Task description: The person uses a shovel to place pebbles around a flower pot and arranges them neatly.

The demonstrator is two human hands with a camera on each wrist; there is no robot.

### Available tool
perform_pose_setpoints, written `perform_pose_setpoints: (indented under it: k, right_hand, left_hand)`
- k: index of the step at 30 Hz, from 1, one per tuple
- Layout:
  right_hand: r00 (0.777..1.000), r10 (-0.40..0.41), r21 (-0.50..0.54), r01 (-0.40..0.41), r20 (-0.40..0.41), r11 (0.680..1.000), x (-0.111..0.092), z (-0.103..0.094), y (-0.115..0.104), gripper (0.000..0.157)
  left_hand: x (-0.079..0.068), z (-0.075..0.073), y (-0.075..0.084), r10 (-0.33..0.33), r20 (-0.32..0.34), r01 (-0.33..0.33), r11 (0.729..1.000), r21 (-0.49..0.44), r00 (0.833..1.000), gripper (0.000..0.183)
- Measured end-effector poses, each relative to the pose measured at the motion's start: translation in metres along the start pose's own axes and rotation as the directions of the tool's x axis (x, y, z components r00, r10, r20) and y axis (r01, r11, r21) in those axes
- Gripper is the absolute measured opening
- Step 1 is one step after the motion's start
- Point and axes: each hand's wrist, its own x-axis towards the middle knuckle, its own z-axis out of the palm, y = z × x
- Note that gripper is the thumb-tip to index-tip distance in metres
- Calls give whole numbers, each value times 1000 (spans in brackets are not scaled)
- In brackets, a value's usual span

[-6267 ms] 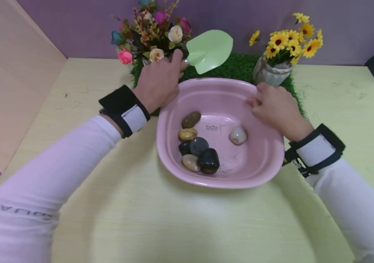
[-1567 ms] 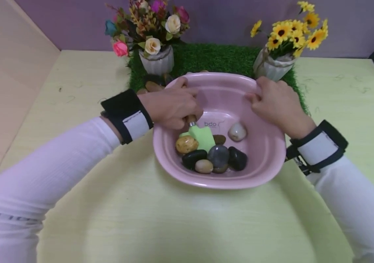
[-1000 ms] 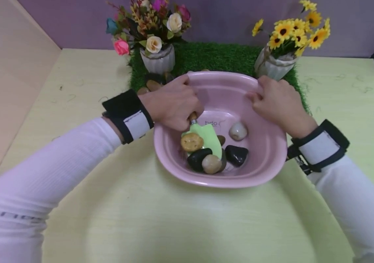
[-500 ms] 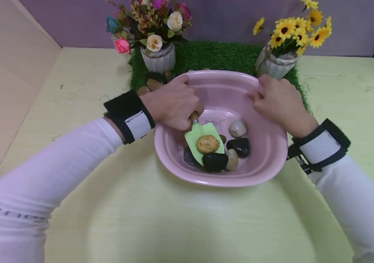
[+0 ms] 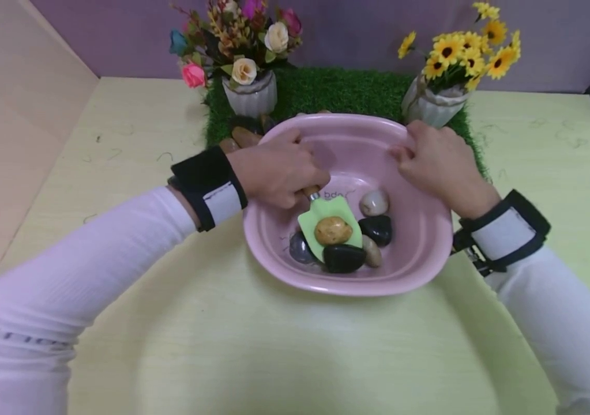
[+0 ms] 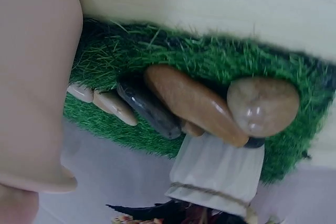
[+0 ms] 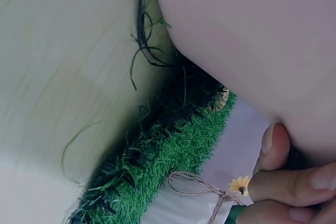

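Observation:
In the head view my left hand [image 5: 281, 173] holds the short wooden handle of a small light-green hand trowel [image 5: 309, 222] inside a pink plastic basin [image 5: 421, 253]. A mustard-yellow stone [image 5: 333, 231] rests on the blade, and a black oval stone [image 5: 344, 258] lies at its tip. Around the blade lie a dark grey stone [image 5: 301, 248], a beige stone [image 5: 372, 252], an angular black stone [image 5: 376, 229] and a whitish stone [image 5: 374, 203]. My right hand [image 5: 440, 167] grips the basin's back right rim; its curled fingers [image 7: 289, 187] show in the right wrist view.
Behind the basin lies a green artificial grass mat [image 5: 344, 86]. On it stand a pot of mixed flowers [image 5: 250, 95] and a pot of yellow flowers [image 5: 432, 101]. Several larger stones [image 6: 194, 103] lie beside the left pot. Loose grass strands [image 5: 165, 155] dot the pale table.
The trowel has come down from above the back rim into the basin. Its blade has pushed among the stones; the mustard stone now sits on it. The right hand has stayed on the rim.

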Motion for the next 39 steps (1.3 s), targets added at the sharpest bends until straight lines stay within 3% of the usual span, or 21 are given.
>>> perform_pose_setpoints:
  k: [9, 16, 22, 28, 39]
  right_hand:
    - [1000, -10, -4, 10, -9, 1000, -2, 0, 1, 32]
    - [1000, 0, -1, 0, -6, 1000, -2, 0, 1, 33]
    - [1000, -8, -3, 8, -14, 1000, -2, 0, 0, 33]
    - [1000, 3, -9, -3, -13, 1000, -3, -2, 1, 34]
    - [1000, -3, -9, 3, -22, 1000, -2, 0, 1, 34]
  left_hand:
    - [1, 1, 6, 85, 31, -89, 988, 125, 996, 23]
    - [1, 3, 8, 143, -19, -137, 969, 207, 989, 23]
    - [1, 3, 6, 134, 30, -137, 980, 141, 990, 19]
    - [4, 3, 5, 144, -5, -143, 989, 45, 990, 11]
    - [2, -3, 9, 141, -39, -143, 989, -49, 989, 10]
